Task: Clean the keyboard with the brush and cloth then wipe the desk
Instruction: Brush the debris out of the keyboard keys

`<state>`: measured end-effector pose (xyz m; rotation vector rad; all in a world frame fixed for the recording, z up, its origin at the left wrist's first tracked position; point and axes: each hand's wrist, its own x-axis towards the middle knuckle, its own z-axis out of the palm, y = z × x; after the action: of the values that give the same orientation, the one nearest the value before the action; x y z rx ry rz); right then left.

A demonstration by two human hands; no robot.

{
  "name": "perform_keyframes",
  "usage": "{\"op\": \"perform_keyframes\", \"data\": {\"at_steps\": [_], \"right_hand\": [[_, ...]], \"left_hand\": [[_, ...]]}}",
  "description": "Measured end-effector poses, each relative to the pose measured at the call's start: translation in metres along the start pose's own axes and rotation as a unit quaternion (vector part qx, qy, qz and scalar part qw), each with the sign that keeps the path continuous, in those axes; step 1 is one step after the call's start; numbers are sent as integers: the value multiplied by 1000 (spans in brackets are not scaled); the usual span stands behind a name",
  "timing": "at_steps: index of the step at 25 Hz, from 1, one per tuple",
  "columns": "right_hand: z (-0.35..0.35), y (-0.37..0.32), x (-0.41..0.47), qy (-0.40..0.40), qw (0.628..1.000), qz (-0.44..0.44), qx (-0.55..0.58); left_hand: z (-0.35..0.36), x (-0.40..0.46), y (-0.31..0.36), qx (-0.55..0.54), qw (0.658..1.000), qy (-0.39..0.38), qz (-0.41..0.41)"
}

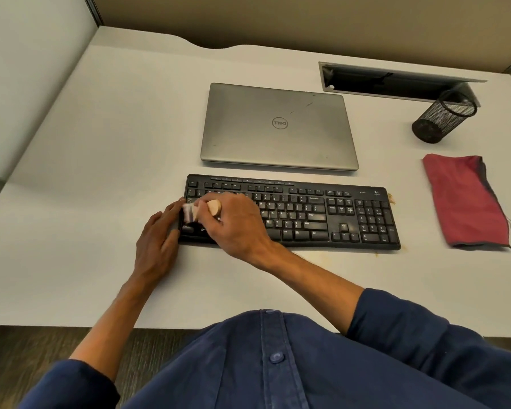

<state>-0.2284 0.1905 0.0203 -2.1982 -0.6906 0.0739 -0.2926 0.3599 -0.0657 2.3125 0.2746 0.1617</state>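
Keyboard (307, 214), black: near-centre of desk (101, 143). Brush (202, 209), wooden handle: gripped by right hand (233, 224) over the keyboard's left keys, bristles blurred. Left hand (157, 237): fingers straight, resting against the keyboard's left edge. Cloth (466, 199), red, folded: well right. Laptop (278, 126), closed: just beyond.

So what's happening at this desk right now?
A person is brushing a black keyboard. The right hand grips a small wooden-handled brush over the keys at the keyboard's left end, while the left hand rests against that end. A folded red cloth lies untouched on the desk to the right. A closed laptop sits behind the keyboard.
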Motion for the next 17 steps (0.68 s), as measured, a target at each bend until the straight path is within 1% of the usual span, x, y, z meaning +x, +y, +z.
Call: {"op": "perform_keyframes", "data": {"at_steps": [1, 4, 8, 10, 11, 15, 17], "right_hand": [[-1, 1, 0, 4, 1000, 7, -4], [-5, 2, 8, -59, 998, 27, 4], [-8, 8, 28, -78, 995, 47, 40], [-8, 14, 35, -91, 994, 54, 33], [-9, 19, 40, -83, 994, 59, 24], [-10, 33, 63, -10, 994, 103, -25], [-13, 33, 73, 11, 994, 104, -35]], "left_hand": [[0, -1, 1, -2, 1000, 1, 0], [-1, -1, 1, 3, 1000, -6, 1], [-1, 0, 2, 2, 1000, -1, -5], [-1, -1, 2, 0, 1000, -1, -3], [-1, -1, 2, 0, 1000, -1, -2], [-1, 0, 3, -4, 1000, 0, 0], [0, 0, 4, -8, 1000, 1, 2]]}}
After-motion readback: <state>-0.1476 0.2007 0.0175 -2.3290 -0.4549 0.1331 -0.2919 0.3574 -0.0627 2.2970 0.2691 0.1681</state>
